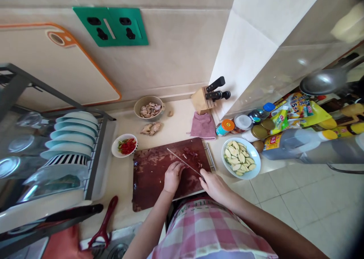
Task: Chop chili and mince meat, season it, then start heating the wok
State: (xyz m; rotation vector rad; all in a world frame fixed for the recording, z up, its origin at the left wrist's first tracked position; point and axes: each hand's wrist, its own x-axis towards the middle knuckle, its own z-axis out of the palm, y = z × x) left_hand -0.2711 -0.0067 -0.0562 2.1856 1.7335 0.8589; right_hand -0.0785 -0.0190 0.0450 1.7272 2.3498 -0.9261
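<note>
My right hand point(212, 182) grips the handle of a kitchen knife point(183, 161), whose thin blade reaches up and left across the brown cutting board point(150, 183). Close to the blade's left side, my left hand point(173, 175) rests on the board with its fingers curled and pressed together; whatever they hold is hidden beneath them. Dark red cut pieces of meat point(192, 155) lie to the right of the blade, towards the board's far right corner.
Left of the board stand a bowl of cut peppers point(113, 149) and a dish rack point(91, 172). Behind are ginger point(152, 128), a bowl point(136, 108) and a knife block point(200, 100). A bowl of pale slices point(256, 172), jars and bottles point(292, 143) line the right. A red peeler point(109, 209) lies lower left.
</note>
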